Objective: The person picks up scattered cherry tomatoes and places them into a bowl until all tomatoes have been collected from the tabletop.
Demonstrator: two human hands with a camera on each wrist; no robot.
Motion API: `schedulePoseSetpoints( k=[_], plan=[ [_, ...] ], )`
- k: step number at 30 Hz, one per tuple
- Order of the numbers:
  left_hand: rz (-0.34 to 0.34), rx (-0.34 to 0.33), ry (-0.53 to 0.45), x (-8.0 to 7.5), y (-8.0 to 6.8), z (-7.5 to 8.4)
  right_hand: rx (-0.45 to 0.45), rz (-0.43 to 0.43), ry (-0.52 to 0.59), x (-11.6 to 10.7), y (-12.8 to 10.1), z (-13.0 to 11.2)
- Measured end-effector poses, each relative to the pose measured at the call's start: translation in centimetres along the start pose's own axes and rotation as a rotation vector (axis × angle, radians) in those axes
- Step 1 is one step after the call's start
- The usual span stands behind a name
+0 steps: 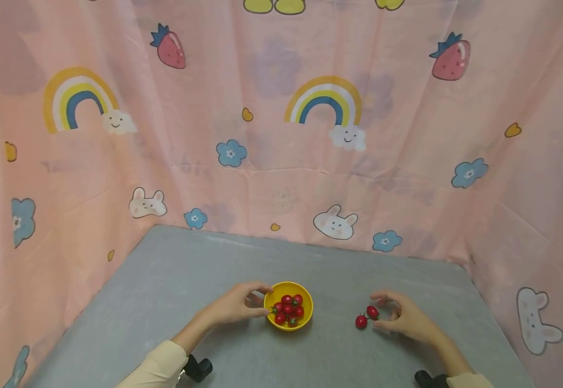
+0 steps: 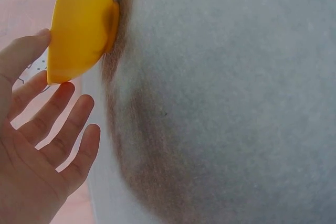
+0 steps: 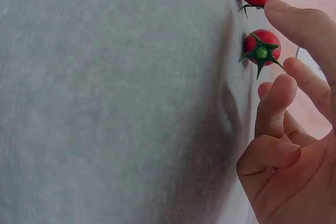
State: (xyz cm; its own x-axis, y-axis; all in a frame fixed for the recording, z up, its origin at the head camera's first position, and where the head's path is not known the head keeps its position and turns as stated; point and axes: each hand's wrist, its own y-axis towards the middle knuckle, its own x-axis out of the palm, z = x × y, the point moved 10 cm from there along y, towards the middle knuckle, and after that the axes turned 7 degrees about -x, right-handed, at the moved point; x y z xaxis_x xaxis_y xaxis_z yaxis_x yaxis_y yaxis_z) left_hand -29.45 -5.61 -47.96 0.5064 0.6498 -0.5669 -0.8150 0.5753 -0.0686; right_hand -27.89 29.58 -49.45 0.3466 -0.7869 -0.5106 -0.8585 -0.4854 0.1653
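Note:
A yellow bowl (image 1: 308, 318) stands on the grey table, with several red cherry tomatoes (image 1: 287, 309) inside it. At its left side is my left hand (image 1: 237, 305), thumb and fingers spread apart, their tips right at the rim. The left wrist view shows the bowl's outside (image 2: 79, 24) and the loosely extended fingers (image 2: 79, 111). Two more cherry tomatoes lie to the right of the bowl: a nearer one (image 1: 361, 321) and a farther one (image 1: 372, 312). Beside them my right hand (image 1: 404, 318) holds its thumb and forefinger apart; in the right wrist view the green-stemmed tomato (image 3: 270, 39) sits just beyond the fingertips.
The grey table (image 1: 203, 258) reaches back to a pink patterned curtain (image 1: 262, 188), which hangs behind it and along both sides. Black wrist devices show at the left sleeve (image 1: 162, 362) and the right sleeve (image 1: 467, 380).

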Motion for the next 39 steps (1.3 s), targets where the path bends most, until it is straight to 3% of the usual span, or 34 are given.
schedulePoseSetpoints(
  k=[6,15,39],
  plan=[
    [0.007,0.004,0.009,-0.1,-0.1,0.1,-0.006,0.005,-0.073,0.0,0.2,0.0],
    [0.008,0.013,0.006,0.0,-0.1,0.2,0.017,0.105,-0.194,-0.2,0.4,0.3],
    [0.007,0.031,0.006,0.0,-0.2,0.4,0.138,0.179,-0.2,-1.1,0.8,0.3]
  ],
)
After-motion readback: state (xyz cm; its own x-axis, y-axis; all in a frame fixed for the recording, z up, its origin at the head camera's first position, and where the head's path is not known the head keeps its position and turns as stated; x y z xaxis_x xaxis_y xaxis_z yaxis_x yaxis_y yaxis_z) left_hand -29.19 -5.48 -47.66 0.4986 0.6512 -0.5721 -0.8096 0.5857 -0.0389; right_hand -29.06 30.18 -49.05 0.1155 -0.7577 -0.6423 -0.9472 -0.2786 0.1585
